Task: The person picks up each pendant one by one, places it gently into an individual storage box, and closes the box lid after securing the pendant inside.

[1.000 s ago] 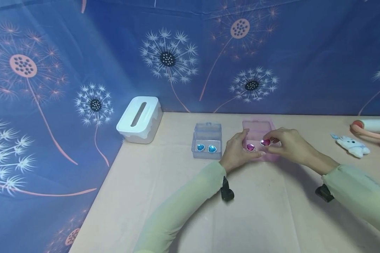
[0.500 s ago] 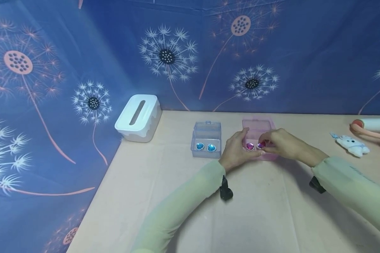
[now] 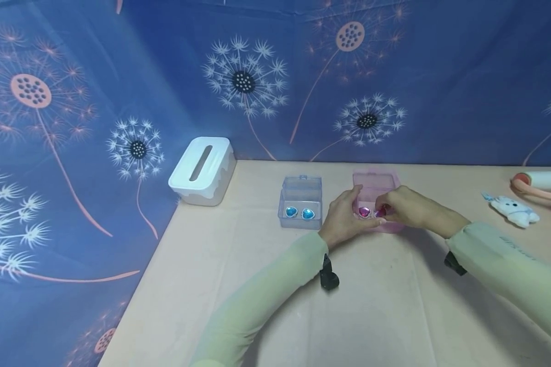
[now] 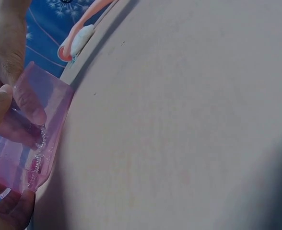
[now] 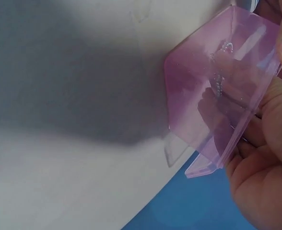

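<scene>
An open pink see-through box [image 3: 375, 180] stands on the table, its lid raised at the back. My left hand [image 3: 342, 220] grips the box by its left side, thumb along the front rim. Inside lies a pink jewel [image 3: 364, 211] with a silver beaded edge. My right hand [image 3: 406, 208] reaches in over the right side and pinches a second pink jewel [image 3: 380, 211], partly hidden by the fingers. Through the pink wall [image 5: 189, 96] in the right wrist view, the fingertips show down inside beside the beaded edges.
Left of the hands stands an open bluish see-through box [image 3: 301, 191] holding two blue jewels [image 3: 308, 213]. A white tissue box [image 3: 202, 171] is at the back left. A white plush toy [image 3: 514, 211] and a white roll [image 3: 548, 181] lie on the right. A blue dandelion cloth [image 3: 275, 76] hangs behind.
My right hand has moved left and down into the pink box, bringing its pink jewel beside the other one. My left hand has stayed on the box.
</scene>
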A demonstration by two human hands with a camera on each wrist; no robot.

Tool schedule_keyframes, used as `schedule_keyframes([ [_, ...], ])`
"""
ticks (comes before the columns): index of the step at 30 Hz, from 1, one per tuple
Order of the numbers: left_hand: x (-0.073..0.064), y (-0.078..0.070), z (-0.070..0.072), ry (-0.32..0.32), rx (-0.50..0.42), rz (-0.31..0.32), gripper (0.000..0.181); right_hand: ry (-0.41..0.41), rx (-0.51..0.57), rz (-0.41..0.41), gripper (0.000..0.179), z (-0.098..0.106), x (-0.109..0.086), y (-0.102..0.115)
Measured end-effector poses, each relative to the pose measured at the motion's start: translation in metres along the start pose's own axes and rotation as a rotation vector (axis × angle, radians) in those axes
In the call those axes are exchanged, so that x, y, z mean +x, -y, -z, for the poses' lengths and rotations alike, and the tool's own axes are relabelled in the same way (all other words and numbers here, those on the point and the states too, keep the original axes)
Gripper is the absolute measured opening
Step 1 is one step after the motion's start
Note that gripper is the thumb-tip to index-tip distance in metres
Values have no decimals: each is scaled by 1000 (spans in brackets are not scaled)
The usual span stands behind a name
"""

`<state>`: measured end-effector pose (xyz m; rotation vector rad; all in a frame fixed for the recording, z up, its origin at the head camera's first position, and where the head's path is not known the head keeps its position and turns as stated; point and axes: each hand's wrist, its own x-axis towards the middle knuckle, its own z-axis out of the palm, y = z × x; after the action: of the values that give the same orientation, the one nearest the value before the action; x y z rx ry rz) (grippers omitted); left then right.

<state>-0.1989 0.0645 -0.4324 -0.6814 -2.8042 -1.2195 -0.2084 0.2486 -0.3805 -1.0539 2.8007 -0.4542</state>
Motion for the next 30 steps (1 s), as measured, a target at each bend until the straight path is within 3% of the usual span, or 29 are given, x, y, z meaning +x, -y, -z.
schedule_keyframes([
  [13, -1, 0, 0, 11, -33, 18, 98, 2, -27, -2, 10, -1, -1, 1],
  [19, -2, 1, -3, 14, -115, 38, 96, -25, -39, 31, 11, -2, -3, 0],
  [25, -8, -10, 1, -8, -104, 41, 99, -122, -58, 58, 16, 7, -10, 4],
  [30, -19, -24, 29, 4, -46, 6, 93, -278, -118, 115, 26, 22, -24, 14],
])
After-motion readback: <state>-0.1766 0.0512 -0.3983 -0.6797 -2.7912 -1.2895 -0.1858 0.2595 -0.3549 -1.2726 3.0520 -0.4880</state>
